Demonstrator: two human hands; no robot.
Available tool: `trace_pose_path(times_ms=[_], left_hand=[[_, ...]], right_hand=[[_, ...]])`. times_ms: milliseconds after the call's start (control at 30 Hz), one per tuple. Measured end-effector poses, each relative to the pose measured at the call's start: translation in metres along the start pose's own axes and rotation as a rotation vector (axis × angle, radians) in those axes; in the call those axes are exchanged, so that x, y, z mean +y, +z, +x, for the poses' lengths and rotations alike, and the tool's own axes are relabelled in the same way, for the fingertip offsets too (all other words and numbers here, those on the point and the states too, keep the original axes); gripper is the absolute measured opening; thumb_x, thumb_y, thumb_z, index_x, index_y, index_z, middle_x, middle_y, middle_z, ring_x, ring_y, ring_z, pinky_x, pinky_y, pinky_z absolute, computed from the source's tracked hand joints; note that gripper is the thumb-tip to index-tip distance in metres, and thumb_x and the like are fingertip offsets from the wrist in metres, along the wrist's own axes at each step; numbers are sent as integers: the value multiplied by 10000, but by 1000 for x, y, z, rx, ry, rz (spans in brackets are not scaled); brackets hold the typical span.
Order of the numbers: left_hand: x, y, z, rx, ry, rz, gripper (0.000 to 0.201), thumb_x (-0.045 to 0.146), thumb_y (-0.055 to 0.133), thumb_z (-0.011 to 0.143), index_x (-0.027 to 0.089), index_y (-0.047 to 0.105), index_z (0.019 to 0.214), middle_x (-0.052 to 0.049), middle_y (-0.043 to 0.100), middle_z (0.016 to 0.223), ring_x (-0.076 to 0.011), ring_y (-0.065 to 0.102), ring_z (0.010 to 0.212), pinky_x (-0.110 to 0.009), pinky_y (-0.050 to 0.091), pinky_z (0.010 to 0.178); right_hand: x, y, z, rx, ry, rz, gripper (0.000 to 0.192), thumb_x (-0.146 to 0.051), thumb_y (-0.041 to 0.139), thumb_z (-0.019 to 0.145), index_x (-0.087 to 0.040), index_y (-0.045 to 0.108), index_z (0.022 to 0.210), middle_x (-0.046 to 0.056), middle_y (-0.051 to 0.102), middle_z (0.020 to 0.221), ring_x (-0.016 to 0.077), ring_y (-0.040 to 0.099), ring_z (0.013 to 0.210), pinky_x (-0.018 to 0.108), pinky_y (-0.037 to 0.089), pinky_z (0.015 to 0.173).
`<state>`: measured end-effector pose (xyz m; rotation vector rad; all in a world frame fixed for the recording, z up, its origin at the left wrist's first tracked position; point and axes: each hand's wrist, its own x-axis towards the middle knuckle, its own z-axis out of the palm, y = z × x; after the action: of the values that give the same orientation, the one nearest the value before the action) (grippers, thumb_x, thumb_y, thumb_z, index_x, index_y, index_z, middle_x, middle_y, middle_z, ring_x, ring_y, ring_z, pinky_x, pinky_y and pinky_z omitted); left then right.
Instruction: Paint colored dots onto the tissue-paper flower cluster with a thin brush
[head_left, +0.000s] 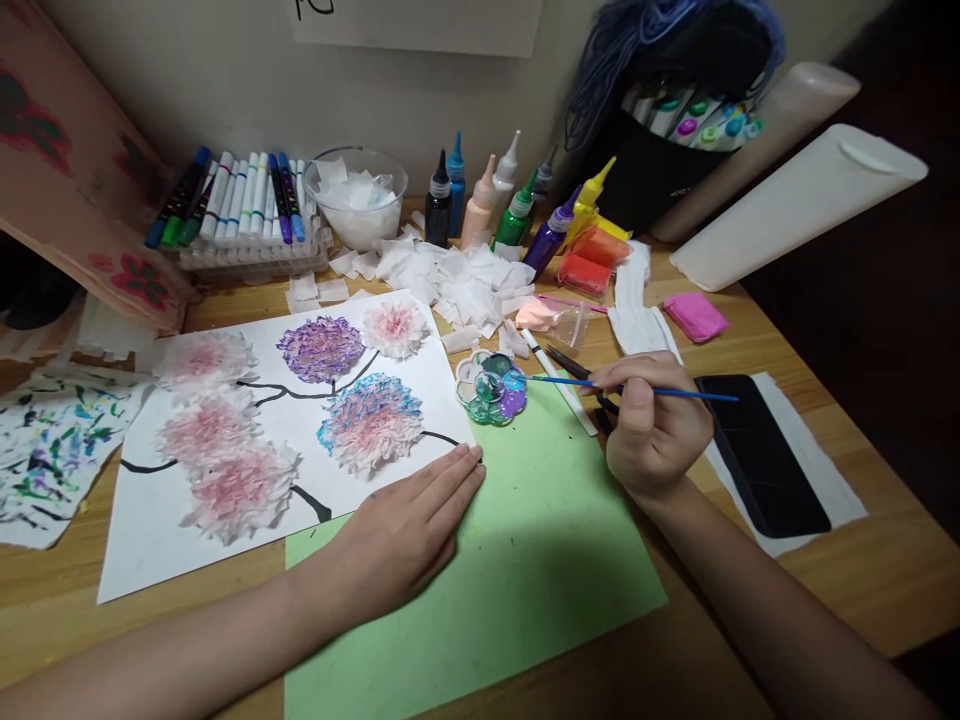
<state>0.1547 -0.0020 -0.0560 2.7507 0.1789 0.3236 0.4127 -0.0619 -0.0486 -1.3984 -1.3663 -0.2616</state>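
My right hand (660,430) pinches a thin blue paintbrush (637,387), its tip over the right side of a flower-shaped paint palette (480,408) with green, white, blue and purple wells. My left hand (416,520) lies flat, fingers stretched together, across the lower right edge of a white sheet (142,530) and a green sheet (555,580). Ruffled paper flowers stand out from the white sheet: several pink and white ones (244,490), a purple one (321,348), and a pink one with blue-painted upper edges (375,420). Black painted branches (296,392) run between them.
Torn white tissue pieces (450,275) lie behind the palette, before several paint bottles (480,210). A marker box (251,245) and glass bowl (360,200) stand at the back. A black phone (761,455) is at the right; a paint-smeared tissue (60,450) is at the left.
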Motion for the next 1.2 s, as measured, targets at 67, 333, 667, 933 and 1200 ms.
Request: trace_pose_path(times_ms=[67, 333, 667, 933, 1200], left_hand=[[0, 1, 0, 0, -5, 6, 454, 78, 356, 946, 5, 433, 1388, -207, 478, 1450, -293, 481, 1332, -403, 486, 1049], [0, 2, -1, -7, -5, 18, 460, 81, 364, 944, 2, 429, 1393, -212, 473, 1452, -295, 472, 1339, -405, 479, 1057], [0, 2, -2, -13, -8, 10, 468, 84, 364, 945, 3, 417, 1404, -209, 456, 1466, -297, 460, 1347, -409, 475, 1061], [0, 2, -1, 8, -8, 7, 477, 75, 381, 931, 21, 407, 1404, -216, 474, 1449, -284, 462, 1349, -395, 465, 1070], [1, 1, -2, 0, -8, 3, 477, 75, 383, 930, 18, 401, 1403, -219, 474, 1448, -292, 469, 1342, -401, 473, 1064]], right_hand=[[0, 0, 0, -43, 15, 10, 217, -197, 455, 931, -245, 624, 806, 2, 635, 676, 184, 579, 691, 358, 443, 655], [0, -1, 1, -14, 1, -14, 219, -195, 451, 936, -252, 624, 815, 3, 631, 664, 186, 577, 672, 361, 441, 644], [-6, -7, 4, -145, -43, -78, 184, -166, 465, 921, -230, 607, 823, 5, 644, 719, 169, 580, 706, 345, 458, 696], [-3, -1, 1, -29, 194, 46, 256, -276, 436, 968, -225, 626, 805, -6, 622, 724, 145, 603, 649, 321, 460, 645], [0, 0, 2, -15, 330, 95, 233, -313, 460, 968, -230, 615, 815, -4, 617, 741, 122, 600, 575, 290, 449, 536]])
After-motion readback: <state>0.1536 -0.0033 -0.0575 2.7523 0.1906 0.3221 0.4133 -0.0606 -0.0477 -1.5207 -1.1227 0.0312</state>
